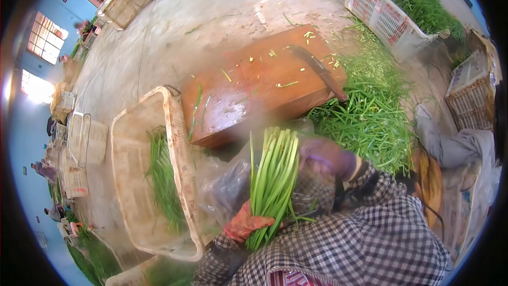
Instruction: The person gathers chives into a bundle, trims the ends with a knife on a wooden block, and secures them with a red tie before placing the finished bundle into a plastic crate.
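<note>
My left hand (247,223), in an orange-red glove, is closed around the lower part of a bunch of long green stalks (272,175) that look like garlic chives. The bunch stands nearly upright in front of my checked clothing, its paler ends uppermost. Just right of those ends is my right hand (330,160) in a purple glove, with its fingers smeared by motion. Ahead of both hands lies a wooden block (264,90) with small cut pieces scattered on top. A long-bladed knife (316,66) rests across its right end, handle over the edge.
A heap of green trimmings (365,111) spreads right of the block. To the left, a tilted pale plastic crate (177,148) holds some greens. Another crate (370,10), piled with greens, stands at upper right. Clear plastic sheeting (227,180) lies between the crate and the bunch.
</note>
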`<state>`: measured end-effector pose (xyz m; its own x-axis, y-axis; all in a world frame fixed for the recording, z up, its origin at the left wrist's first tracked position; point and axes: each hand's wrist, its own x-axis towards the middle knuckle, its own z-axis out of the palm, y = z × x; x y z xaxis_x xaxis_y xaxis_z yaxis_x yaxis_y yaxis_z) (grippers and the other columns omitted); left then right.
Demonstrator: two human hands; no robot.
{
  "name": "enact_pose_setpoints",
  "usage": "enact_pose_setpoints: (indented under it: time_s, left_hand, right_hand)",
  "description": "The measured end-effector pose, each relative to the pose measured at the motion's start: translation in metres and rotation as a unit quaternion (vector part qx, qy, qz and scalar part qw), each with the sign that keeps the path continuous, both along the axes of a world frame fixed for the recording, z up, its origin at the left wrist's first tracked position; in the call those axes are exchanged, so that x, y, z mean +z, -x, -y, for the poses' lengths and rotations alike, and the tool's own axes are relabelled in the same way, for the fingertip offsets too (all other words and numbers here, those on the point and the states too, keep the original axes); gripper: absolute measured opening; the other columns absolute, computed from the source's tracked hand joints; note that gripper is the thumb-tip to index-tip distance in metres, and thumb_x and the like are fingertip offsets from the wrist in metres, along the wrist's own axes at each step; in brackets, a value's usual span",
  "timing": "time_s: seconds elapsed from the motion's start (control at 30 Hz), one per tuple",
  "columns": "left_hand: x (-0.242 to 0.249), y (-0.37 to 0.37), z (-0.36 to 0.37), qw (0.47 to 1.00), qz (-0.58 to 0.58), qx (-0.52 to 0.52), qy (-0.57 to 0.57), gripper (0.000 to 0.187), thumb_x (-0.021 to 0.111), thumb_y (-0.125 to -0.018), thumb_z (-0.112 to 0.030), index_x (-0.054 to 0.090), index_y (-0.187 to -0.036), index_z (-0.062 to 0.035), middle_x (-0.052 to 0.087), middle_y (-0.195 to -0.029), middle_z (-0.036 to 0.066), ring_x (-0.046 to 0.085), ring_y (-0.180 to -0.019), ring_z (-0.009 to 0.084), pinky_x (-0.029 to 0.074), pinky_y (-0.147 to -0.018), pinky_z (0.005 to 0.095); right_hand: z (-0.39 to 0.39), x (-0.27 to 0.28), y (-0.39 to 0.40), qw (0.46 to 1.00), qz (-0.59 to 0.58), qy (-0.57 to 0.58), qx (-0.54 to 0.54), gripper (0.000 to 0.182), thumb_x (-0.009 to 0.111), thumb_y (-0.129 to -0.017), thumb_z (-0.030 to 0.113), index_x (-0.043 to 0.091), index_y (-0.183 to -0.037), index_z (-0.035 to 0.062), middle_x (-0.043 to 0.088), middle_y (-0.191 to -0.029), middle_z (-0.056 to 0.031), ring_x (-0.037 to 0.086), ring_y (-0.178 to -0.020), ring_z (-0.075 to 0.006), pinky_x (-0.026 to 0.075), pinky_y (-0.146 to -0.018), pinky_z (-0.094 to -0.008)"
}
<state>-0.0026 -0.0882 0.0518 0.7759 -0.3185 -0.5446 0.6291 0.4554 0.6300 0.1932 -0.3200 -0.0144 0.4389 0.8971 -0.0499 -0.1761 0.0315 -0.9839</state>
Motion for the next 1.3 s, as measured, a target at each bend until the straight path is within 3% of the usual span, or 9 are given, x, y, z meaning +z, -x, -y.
enact_pose_setpoints:
  time_s: [0.1, 0.23, 0.3, 0.43, 0.57, 0.7, 0.9, 1.03, 1.3]
  left_hand:
    - [0.001, 0.0, 0.0, 1.0, 0.004, -0.024, -0.007, 0.072, 0.074, -0.072, -0.008, 0.042, -0.135, -0.0024, 0.059, -0.119, 0.011, 0.062, -0.096, 0.0204, 0.052, -0.083, 0.0331]
    - [-0.003, 0.006, -0.003, 0.994, -0.013, 0.031, 0.103, 0.072, 0.075, -0.071, -0.007, 0.042, -0.136, -0.0026, 0.06, -0.118, 0.01, 0.061, -0.098, 0.0187, 0.051, -0.083, 0.0307]
    - [-0.015, 0.009, -0.004, 0.996, 0.061, 0.033, 0.06, 0.071, 0.074, -0.072, -0.004, 0.042, -0.136, -0.003, 0.059, -0.12, 0.009, 0.059, -0.101, 0.0175, 0.05, -0.083, 0.0298]
    - [-0.016, 0.004, 0.004, 0.998, 0.063, 0.03, 0.008, 0.071, 0.07, -0.075, 0.003, 0.039, -0.139, -0.0056, 0.054, -0.127, 0.007, 0.054, -0.112, 0.0164, 0.048, -0.087, 0.029]
    - [-0.019, -0.003, 0.008, 0.997, 0.07, 0.016, -0.001, 0.075, 0.069, -0.075, 0.006, 0.036, -0.141, -0.0078, 0.05, -0.133, 0.006, 0.05, -0.118, 0.0167, 0.045, -0.093, 0.0296]
    - [-0.016, -0.008, 0.012, 0.996, 0.085, 0.004, -0.011, 0.077, 0.071, -0.075, 0.005, 0.035, -0.141, -0.008, 0.048, -0.134, 0.007, 0.048, -0.121, 0.0175, 0.042, -0.098, 0.0324]
    - [-0.022, -0.002, 0.014, 0.996, 0.091, 0.021, -0.008, 0.077, 0.074, -0.075, -0.001, 0.035, -0.141, -0.0067, 0.049, -0.134, 0.007, 0.047, -0.122, 0.0178, 0.039, -0.102, 0.0344]
    - [-0.027, 0.003, 0.01, 0.997, 0.054, 0.055, 0.004, 0.07, 0.073, -0.08, -0.011, 0.037, -0.139, -0.0041, 0.05, -0.132, 0.007, 0.048, -0.12, 0.018, 0.039, -0.101, 0.0346]
    - [-0.036, 0.012, 0.007, 0.995, 0.034, 0.096, 0.001, 0.056, 0.065, -0.088, -0.029, 0.044, -0.134, -0.0029, 0.056, -0.124, 0.007, 0.055, -0.108, 0.0167, 0.047, -0.09, 0.0309]
  right_hand:
    - [-0.004, 0.004, -0.01, 0.862, 0.457, -0.109, -0.188, 0.025, 0.049, -0.093, 0.024, 0.06, -0.104, 0.0042, 0.061, -0.086, -0.003, 0.051, -0.055, -0.0068, 0.04, -0.046, -0.0196]
    - [0.051, 0.003, -0.031, 0.948, -0.159, -0.061, -0.269, 0.03, 0.054, -0.089, 0.025, 0.059, -0.109, 0.0032, 0.06, -0.091, -0.0072, 0.056, -0.069, -0.0173, 0.048, -0.062, -0.0302]
    - [0.078, 0.007, -0.065, 0.943, -0.106, 0.151, -0.279, 0.035, 0.058, -0.088, 0.027, 0.058, -0.112, 0.0014, 0.061, -0.094, -0.0083, 0.059, -0.073, -0.0191, 0.049, -0.078, -0.0344]
    - [0.086, 0.028, -0.044, 0.718, 0.479, 0.495, -0.101, 0.033, 0.059, -0.089, 0.024, 0.059, -0.112, 0.0015, 0.063, -0.1, -0.0124, 0.06, -0.094, -0.0244, 0.044, -0.094, -0.0384]
    - [0.043, 0.074, -0.04, 0.944, 0.171, 0.18, -0.219, 0.04, 0.069, -0.081, 0.03, 0.061, -0.112, 0.0055, 0.062, -0.112, -0.0189, 0.043, -0.127, -0.0356, 0.033, -0.105, -0.0441]
    - [-0.005, 0.094, -0.028, 0.857, 0.482, 0.13, -0.128, 0.053, 0.074, -0.076, 0.028, 0.057, -0.119, 0.0019, 0.054, -0.127, -0.0156, 0.042, -0.128, -0.0321, 0.032, -0.107, -0.042]
    - [-0.033, 0.07, -0.015, 0.961, 0.227, 0.149, -0.058, 0.057, 0.075, -0.072, 0.032, 0.056, -0.119, 0.0064, 0.056, -0.112, -0.0146, 0.054, -0.109, -0.0284, 0.044, -0.09, -0.0373]
    - [-0.034, 0.055, -0.006, 0.896, 0.371, 0.168, -0.176, 0.022, 0.061, -0.083, 0.022, 0.06, -0.091, 0.0025, 0.058, -0.08, -0.0119, 0.059, -0.077, -0.0219, 0.047, -0.072, -0.0367]
    - [-0.02, 0.025, -0.038, 0.883, -0.205, -0.143, -0.397, 0.016, 0.054, -0.09, 0.019, 0.056, -0.088, 0.003, 0.062, -0.074, -0.0117, 0.062, -0.074, -0.0222, 0.051, -0.071, -0.0336]
